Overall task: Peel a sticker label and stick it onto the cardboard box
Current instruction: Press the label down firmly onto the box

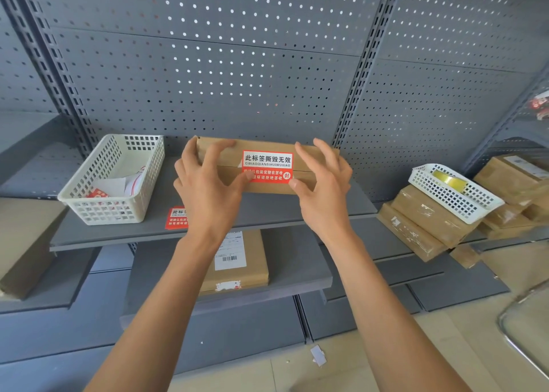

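A flat brown cardboard box (261, 151) lies on the grey shelf (118, 234) against the pegboard. A red and white sticker label (267, 166) sits across the box's top seam. My left hand (208, 184) rests on the box's left part, fingers spread, its thumb touching the label's lower left corner. On the box's right part rests my right hand (323, 184), also spread, with its thumb at the label's lower right corner. Neither hand grips anything. Another red sticker label (176, 218) lies on the shelf, partly hidden by my left wrist.
A white basket (118, 178) with label papers stands at the shelf's left. A second white basket (451, 192) holding a tape roll (448, 181) rests on stacked parcels (427, 222) at right. A labelled parcel (237, 261) lies on the lower shelf. Backing scrap (318, 355) lies on the floor.
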A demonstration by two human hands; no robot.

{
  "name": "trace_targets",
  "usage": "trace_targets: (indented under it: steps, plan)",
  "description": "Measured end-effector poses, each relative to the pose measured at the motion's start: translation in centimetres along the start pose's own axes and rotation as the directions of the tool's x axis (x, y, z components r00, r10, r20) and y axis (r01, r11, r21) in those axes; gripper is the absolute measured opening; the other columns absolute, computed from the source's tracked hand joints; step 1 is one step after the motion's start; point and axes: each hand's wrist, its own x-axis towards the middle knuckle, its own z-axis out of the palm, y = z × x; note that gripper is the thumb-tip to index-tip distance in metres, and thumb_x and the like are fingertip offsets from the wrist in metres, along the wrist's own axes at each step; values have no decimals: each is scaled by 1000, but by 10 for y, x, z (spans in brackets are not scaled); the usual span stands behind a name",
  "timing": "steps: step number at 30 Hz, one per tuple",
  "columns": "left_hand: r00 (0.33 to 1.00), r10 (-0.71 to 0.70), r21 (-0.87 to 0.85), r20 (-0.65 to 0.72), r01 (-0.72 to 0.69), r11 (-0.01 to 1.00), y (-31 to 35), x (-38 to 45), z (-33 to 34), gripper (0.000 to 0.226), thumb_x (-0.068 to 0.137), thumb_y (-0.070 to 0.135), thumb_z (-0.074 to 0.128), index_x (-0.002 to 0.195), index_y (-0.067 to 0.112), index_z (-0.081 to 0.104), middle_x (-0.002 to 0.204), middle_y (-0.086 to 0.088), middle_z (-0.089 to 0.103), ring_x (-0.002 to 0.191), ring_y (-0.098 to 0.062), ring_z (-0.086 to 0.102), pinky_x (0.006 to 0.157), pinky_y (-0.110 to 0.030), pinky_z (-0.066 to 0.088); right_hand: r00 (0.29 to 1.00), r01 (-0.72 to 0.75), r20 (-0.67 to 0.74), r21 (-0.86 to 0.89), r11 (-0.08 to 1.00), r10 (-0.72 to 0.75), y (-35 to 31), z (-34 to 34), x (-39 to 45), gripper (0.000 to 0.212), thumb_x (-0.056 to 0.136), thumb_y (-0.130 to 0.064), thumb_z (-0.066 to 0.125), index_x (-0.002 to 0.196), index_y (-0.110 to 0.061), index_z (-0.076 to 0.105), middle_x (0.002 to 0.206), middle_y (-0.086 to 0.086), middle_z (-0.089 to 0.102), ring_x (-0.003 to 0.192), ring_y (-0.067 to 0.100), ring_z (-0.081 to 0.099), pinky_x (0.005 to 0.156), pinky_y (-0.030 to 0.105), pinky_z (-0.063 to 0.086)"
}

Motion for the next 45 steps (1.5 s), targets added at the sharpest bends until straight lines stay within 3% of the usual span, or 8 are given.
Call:
trace_targets:
  steps: [5, 10, 15, 20, 26, 37, 40, 45]
  plan:
    - [999, 44, -26, 15, -43, 999, -4, -1, -2, 52, 86, 30, 77, 134, 44, 62, 158, -9, 34, 138, -24, 34, 106, -31, 20, 1000, 5, -5, 10, 1000, -5, 5, -1, -2, 66, 92, 2, 62, 144, -38, 53, 160, -11, 33, 146, 30, 20, 117, 48, 25]
    - [992, -98, -210, -86, 78, 975, 4, -6, 5, 34, 87, 49, 72, 120, 44, 70, 154, -3, 40, 140, -14, 34, 111, -31, 21, 982, -65, -165, 178, 982, 95, -11, 6, -5, 33, 93, -36, 69, 126, -35, 70, 149, -12, 49, 142, 22, 27, 114, 47, 27]
    - [978, -163, -179, -129, 139, 974, 16, -10, 20, 47, 75, 56, 79, 116, 37, 68, 158, -4, 36, 146, -22, 29, 111, -42, 21, 951, -117, -277, 92, 989, 139, -32, 29, -4, 53, 74, -56, 78, 120, -33, 65, 148, -12, 45, 145, 29, 25, 104, 47, 25]
    - [984, -127, -108, -121, 114, 988, 12, -11, 25, 57, 70, 60, 82, 119, 35, 65, 160, -5, 33, 145, -26, 30, 111, -48, 23, 945, -110, -302, 71, 991, 126, -28, 34, 1, 55, 74, -54, 79, 120, -31, 62, 148, -12, 45, 145, 31, 25, 101, 49, 25]
    - [988, -117, -139, -101, 102, 985, 3, -6, 20, 47, 76, 49, 82, 121, 41, 70, 160, -3, 34, 144, -22, 29, 106, -34, 16, 956, -68, -273, 151, 986, 107, -18, 27, 2, 42, 82, -33, 79, 122, -32, 70, 149, -16, 51, 142, 32, 28, 103, 47, 22]
    - [987, -103, -159, -123, 83, 984, -1, -5, 15, 29, 96, 26, 66, 111, 51, 69, 153, 1, 39, 128, -7, 33, 103, -31, 16, 958, -80, -252, 225, 971, 137, -5, 18, 7, 34, 93, -18, 70, 123, -34, 72, 144, -16, 60, 131, 23, 35, 111, 38, 22]
    - [971, -161, -251, -175, 115, 961, 5, -7, 17, 12, 89, 39, 70, 100, 44, 69, 147, 5, 43, 127, 1, 31, 104, -30, 15, 937, -104, -298, 266, 958, 185, -14, 25, 2, 26, 95, -37, 66, 120, -37, 73, 140, -19, 59, 134, 22, 34, 103, 39, 25]
    - [955, -183, -209, -233, 134, 969, 17, -8, 28, 43, 74, 57, 79, 104, 30, 64, 144, 4, 44, 133, -10, 34, 103, -34, 18, 900, -170, -376, 156, 973, 218, -27, 41, 1, 45, 77, -70, 66, 110, -40, 71, 132, -18, 51, 137, 24, 32, 102, 49, 32]
